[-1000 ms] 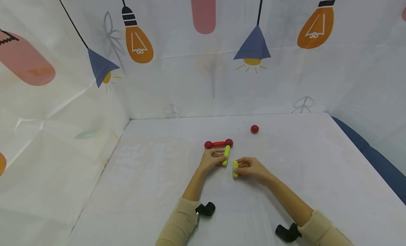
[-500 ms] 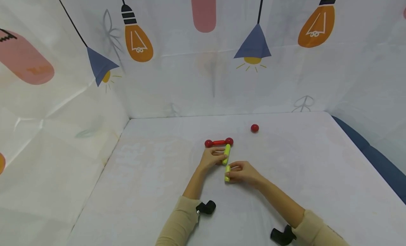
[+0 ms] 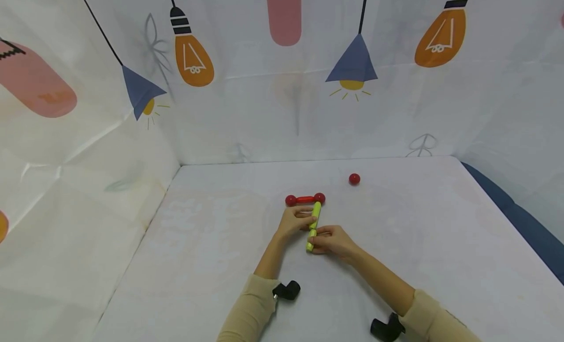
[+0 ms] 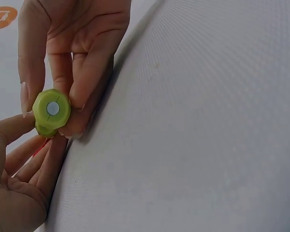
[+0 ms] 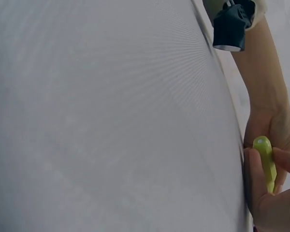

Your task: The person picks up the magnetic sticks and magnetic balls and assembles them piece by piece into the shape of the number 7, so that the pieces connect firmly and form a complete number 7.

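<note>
My left hand [image 3: 295,219] pinches a yellow-green magnetic rod [image 3: 316,209] between thumb and fingers. Its far end is at the right red ball [image 3: 319,198] of a red rod [image 3: 305,200] with a second red ball [image 3: 290,200] at its left end. Below it, my right hand [image 3: 332,239] pinches another yellow-green rod [image 3: 310,246]. The two yellow-green rods stand end to end, roughly in line. In the left wrist view, the nearer rod end [image 4: 52,108] shows a pale round disc. The right wrist view has the rod [image 5: 265,157] between my right thumb and fingers.
A lone red ball [image 3: 354,179] lies farther back on the white table [image 3: 211,244], right of the red rod. Behind and to the left hangs a sheet [image 3: 251,116] printed with lamps and bulbs. Black wrist cameras [image 3: 287,290] sit on both sleeves.
My right hand has moved left with its yellow-green rod, bringing that rod up to the near end of the other one. The left hand has stayed in place.
</note>
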Available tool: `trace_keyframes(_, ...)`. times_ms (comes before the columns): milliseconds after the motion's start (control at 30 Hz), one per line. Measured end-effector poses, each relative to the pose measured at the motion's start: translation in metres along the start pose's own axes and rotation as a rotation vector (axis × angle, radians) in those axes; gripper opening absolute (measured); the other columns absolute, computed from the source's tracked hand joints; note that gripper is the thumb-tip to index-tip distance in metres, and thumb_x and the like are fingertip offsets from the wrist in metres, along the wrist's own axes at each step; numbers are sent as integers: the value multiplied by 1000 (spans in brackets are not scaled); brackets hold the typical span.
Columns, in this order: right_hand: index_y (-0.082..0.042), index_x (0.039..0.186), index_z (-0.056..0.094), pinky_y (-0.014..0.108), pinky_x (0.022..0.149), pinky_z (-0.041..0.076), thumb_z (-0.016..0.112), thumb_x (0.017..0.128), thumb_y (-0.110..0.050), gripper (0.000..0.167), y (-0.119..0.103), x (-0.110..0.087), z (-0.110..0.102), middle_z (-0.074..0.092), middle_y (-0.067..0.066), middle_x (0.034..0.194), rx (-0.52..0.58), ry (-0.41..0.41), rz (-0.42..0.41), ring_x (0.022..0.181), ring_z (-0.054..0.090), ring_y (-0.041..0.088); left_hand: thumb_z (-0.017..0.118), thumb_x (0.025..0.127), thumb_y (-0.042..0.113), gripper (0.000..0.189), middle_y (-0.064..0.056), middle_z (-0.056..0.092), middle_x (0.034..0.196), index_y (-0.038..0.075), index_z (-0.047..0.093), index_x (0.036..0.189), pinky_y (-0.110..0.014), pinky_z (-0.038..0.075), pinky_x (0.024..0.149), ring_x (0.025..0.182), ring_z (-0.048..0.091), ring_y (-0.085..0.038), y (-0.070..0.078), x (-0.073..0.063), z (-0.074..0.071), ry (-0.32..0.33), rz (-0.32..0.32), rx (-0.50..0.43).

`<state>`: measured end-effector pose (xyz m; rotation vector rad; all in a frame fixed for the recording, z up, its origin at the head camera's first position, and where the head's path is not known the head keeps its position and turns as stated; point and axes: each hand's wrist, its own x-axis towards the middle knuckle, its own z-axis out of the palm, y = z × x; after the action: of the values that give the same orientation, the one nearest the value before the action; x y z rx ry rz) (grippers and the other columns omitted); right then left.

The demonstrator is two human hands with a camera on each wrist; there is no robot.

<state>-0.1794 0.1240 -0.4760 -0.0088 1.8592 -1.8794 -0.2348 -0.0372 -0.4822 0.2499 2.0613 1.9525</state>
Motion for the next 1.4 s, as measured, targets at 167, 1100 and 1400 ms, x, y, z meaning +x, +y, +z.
trace_keyframes(167,19,125,40,33,76,56,64,88,-7,51,0,1,2,65,13,96,28,30,39,78,67,15,69,84,5,38,-28,65,105,-11,59,117,-33,57,66,86,67,-19,-8,3,1,17,8,19)
trace_keyframes(1100,20,123,43,31,74,56,62,89,-5,47,-2,3,2,66,10,89,64,21,56,77,67,14,71,82,8,38,-25,66,104,-8,62,115,-28,56,63,81,67,-16,-11,4,-1,30,2,38)
trace_keyframes(1400,19,123,45,32,71,57,64,87,-7,48,-4,-5,-9,65,8,90,-143,-11,-32,76,63,13,70,82,5,37,-26,66,103,-8,61,116,-28,57,65,88,68,-22,-9,2,0,33,5,19)
